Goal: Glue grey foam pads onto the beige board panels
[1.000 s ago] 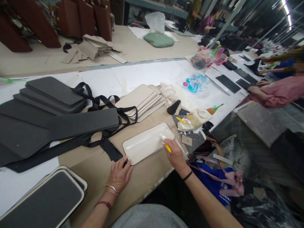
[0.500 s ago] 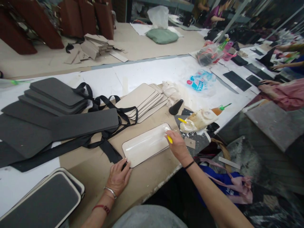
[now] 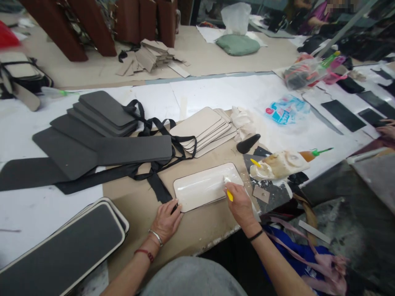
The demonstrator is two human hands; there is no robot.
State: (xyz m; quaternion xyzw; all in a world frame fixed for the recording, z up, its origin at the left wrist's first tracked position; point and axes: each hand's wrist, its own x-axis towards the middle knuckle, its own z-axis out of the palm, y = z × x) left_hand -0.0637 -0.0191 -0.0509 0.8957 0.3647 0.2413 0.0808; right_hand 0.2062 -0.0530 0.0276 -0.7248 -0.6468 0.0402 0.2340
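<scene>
Grey sheets [image 3: 132, 151]: fanned at centre left; could be spotted if drips were flung from the brush [image 3: 230, 195].
Strap [image 3: 159, 187]: tangled at centre, one end beside the panel [image 3: 203, 187]; could be dragged onto its glossy face if snagged by fingers.
Panel: laid flat at lower centre; could be skewed if pushed harder than it is steadied.
Tub [image 3: 285, 162]: sited right of centre, smeared white; could be knocked by a wide stroke.
Right hand [image 3: 240, 203]: closed around the brush.
Left hand [image 3: 166, 221]: loosely spread, fingertips rested at the panel's left corner; prints risked.
Brush: tip at panel's right; streaks could be caused by uneven pressure.
</scene>
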